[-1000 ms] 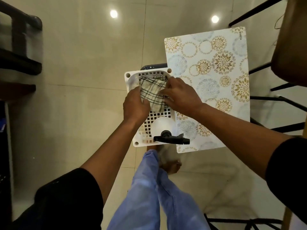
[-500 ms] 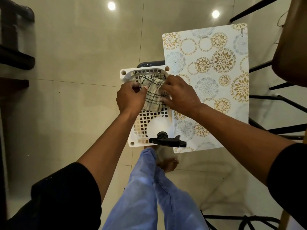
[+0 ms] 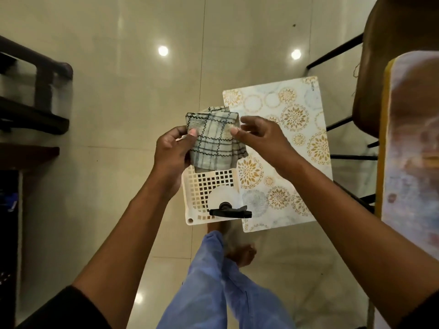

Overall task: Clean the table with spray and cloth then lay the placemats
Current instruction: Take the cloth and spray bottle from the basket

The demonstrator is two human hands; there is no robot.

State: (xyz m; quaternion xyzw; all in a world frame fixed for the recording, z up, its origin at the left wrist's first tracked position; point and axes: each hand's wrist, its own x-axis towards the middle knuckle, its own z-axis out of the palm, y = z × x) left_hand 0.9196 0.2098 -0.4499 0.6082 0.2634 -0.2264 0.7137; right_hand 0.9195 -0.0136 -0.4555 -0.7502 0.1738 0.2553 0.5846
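Left hand [image 3: 171, 151]: fingers curled, thumb pinching the checked cloth [image 3: 213, 141] at its left edge.
Right hand [image 3: 261, 138]: fingers loosely spread (thumb tip touching the cloth's right side).
Cloth: held above the white basket [image 3: 209, 186], left of the placemat [image 3: 285, 148].
Spray bottle [image 3: 229, 207]: standing in the basket's near end.

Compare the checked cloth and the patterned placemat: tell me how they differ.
The cloth is folded and held up in the left hand; the placemat lies flat below. The cloth has dark grid lines; the placemat has gold and grey floral circles. The cloth looks smaller. Both are pale.
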